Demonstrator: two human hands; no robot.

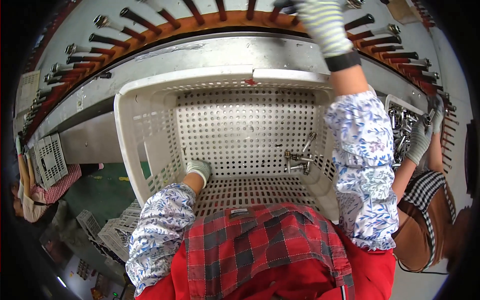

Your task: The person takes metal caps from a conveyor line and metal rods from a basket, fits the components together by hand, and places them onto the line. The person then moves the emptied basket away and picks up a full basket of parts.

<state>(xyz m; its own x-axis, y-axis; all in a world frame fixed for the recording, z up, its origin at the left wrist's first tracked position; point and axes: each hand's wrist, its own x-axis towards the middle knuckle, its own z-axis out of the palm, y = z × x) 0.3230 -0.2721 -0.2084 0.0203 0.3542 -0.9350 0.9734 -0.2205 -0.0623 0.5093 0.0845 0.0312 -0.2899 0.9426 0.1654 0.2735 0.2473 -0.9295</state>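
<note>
My left hand point(199, 170), in a pale striped knit glove, rests inside a white perforated plastic crate point(147, 80) at its near left. Its fingers are hidden. Several small chrome metal fittings point(300, 159) lie loose at the crate's right side. My right hand point(322, 25), gloved with a dark cuff, reaches beyond the crate to a curved orange rail point(200, 26) carrying a row of upright rods. Motion smears this hand, and the upper edge cuts it off. Something dark shows at its fingertips, and I cannot make out whether it is held.
At the right, a co-worker's gloved hand point(420, 142) is beside a bin of metal fittings point(400, 130). Another person holds a white crate point(49, 160) at the far left. Stacked crates point(117, 232) stand on the floor at the lower left. A metal ledge point(225, 52) runs behind my crate.
</note>
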